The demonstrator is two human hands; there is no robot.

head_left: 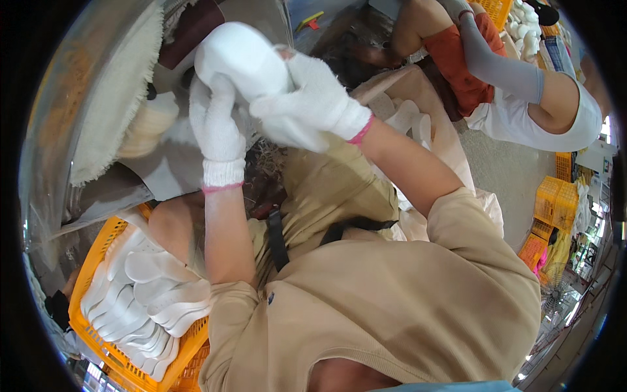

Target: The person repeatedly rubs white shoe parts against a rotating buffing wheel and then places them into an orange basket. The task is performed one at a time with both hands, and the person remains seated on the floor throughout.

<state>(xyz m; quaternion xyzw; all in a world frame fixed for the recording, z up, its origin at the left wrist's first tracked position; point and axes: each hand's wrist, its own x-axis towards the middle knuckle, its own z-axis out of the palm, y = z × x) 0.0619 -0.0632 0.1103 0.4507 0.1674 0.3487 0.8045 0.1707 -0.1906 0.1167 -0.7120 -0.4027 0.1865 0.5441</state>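
Both gloved hands hold a white shoe sole (238, 57) in front of me, its rounded, smooth end tilted up. My left hand (217, 121) is closed on its near left edge, thumb and fingers against the underside. My right hand (313, 91) grips the sole from the right, fingers wrapped over its side. The lower part of the sole, below my right palm, is blurred and partly hidden. To the left of my hands stands a large pale wheel (121, 85) with a frayed, fibrous edge, apart from the sole.
An orange crate (81, 307) with several stacked white soles (140, 300) sits at my lower left. A pale cloth sack (450, 140) holding white soles lies to my right. Beyond it a co-worker in red shorts (457, 72) sits close by. Yellow crates (555, 199) stand farther right.
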